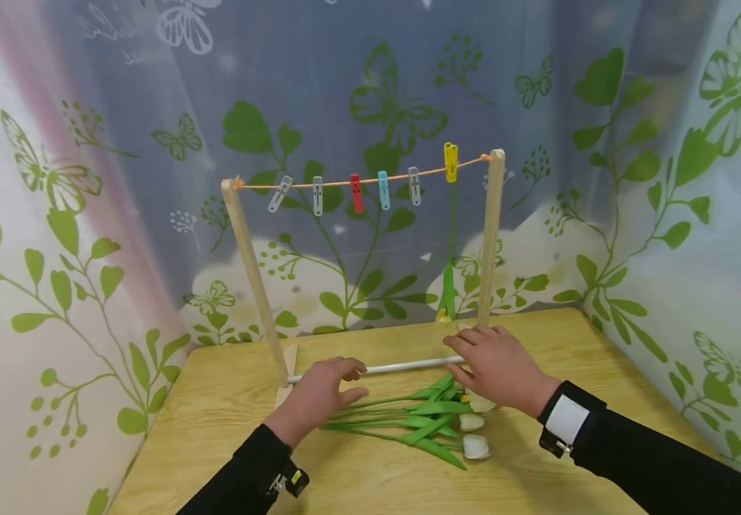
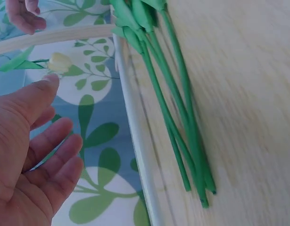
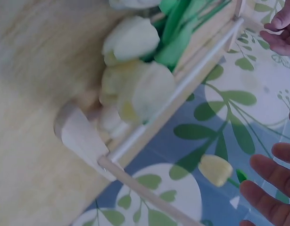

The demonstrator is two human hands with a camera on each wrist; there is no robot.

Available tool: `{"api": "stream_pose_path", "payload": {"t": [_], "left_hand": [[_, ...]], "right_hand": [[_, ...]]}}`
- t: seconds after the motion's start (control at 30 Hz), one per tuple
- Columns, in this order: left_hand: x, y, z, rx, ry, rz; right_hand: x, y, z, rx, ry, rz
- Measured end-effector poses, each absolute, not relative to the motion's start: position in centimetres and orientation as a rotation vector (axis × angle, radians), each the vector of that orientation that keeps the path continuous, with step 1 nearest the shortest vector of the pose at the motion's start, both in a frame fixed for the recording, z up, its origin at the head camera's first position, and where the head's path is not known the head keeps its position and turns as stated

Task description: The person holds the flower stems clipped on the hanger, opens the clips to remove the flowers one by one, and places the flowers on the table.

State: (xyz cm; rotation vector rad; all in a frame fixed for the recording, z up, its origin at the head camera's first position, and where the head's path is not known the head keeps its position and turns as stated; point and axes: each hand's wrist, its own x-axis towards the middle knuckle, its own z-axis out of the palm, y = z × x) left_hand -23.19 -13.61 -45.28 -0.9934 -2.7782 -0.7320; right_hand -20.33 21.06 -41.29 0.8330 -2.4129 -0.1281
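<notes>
My left hand [image 1: 319, 393] hovers over the left part of the white rod [image 1: 409, 365], fingers loosely bent and holding nothing. By the right post, my right hand [image 1: 502, 368] is likewise empty, with spread fingers [image 3: 272, 202] in the right wrist view. Between and below the hands lies a bunch of artificial tulips [image 1: 435, 422], white heads to the right and green stems [image 2: 182, 108] to the left. One pale yellow tulip [image 1: 449, 286] hangs head down from a yellow clothespin [image 1: 450, 162] on the orange string [image 1: 338, 184].
Two wooden posts [image 1: 251, 279] on wooden feet hold up the string. Along it hang grey clothespins [image 1: 317, 196], a red one [image 1: 356, 194] and a light blue one [image 1: 383, 190]. The wooden table [image 1: 216, 436] backs onto a leaf-and-butterfly patterned curtain [image 1: 319, 86].
</notes>
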Motion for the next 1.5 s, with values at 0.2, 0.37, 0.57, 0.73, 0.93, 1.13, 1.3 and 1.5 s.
{"api": "stream_pose_path", "payload": {"t": [0.2,0.37,0.57,0.73,0.93,1.13,1.3,1.5], "left_hand": [[-23.7,-12.9,-44.7,-0.871,-2.798,-1.017],[-24.3,-12.2,-43.3,-0.841,-2.773,-1.094],[-25.6,-10.8,-41.4,-0.837,-2.757,-1.103],[-26.3,-9.4,-40.0,-0.861,-2.732,-1.141],[-27.1,-7.0,-38.2,-0.875,-2.715,-1.208],[-28.0,-4.5,-36.4,-0.856,-2.641,-1.336],[-28.6,-3.2,-35.6,-0.827,-2.624,-1.465],[-29.1,-1.8,-34.5,-0.858,-2.571,-1.499]], "right_hand": [[-21.0,22.0,-39.3,0.817,-2.409,-0.082],[-21.7,22.8,-36.9,0.83,-2.377,-0.058],[-22.6,23.2,-32.4,0.86,-2.249,-0.085],[-23.5,23.2,-28.8,0.887,-2.143,-0.097],[-24.7,22.9,-24.9,0.872,-2.086,-0.039],[-25.7,22.7,-22.1,0.862,-2.059,0.041],[-26.4,22.4,-21.3,0.852,-2.059,0.003],[-26.8,22.3,-19.8,0.824,-2.029,-0.034]]}}
